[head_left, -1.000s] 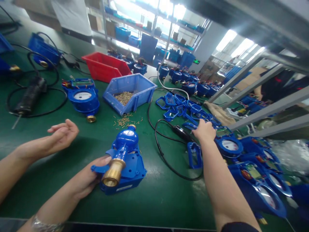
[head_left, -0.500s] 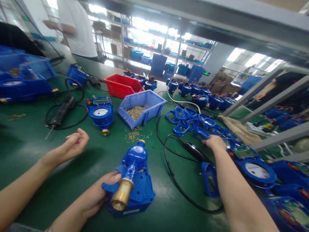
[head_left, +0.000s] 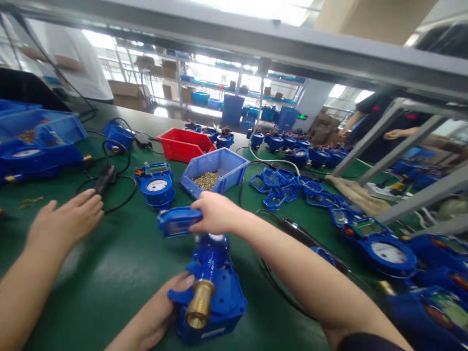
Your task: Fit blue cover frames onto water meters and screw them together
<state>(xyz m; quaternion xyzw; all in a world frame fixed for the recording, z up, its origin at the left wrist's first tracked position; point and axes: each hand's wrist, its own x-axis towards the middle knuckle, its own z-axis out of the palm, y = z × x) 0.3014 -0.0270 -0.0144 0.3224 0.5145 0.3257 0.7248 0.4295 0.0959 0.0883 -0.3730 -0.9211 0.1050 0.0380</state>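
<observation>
- As the left hand (head_left: 164, 304) clasps a blue meter body (head_left: 223, 292) at the near side of the green desk (head_left: 120, 278), its threaded brass end facing the camera, the right hand (head_left: 217, 214) pinches a blue frame (head_left: 178, 222) just beyond it.
- At left, a co-worker's hand (head_left: 68, 219), fingers extended, is beside a black power driver (head_left: 105, 179); whether they touch cannot be told.
- Brass screws (head_left: 207, 181) fill part of a light-blue bin (head_left: 232, 178), near a red bin (head_left: 179, 146).
- Loose blue frames (head_left: 276, 197) lie clustered to the right, near more meters (head_left: 383, 253).
</observation>
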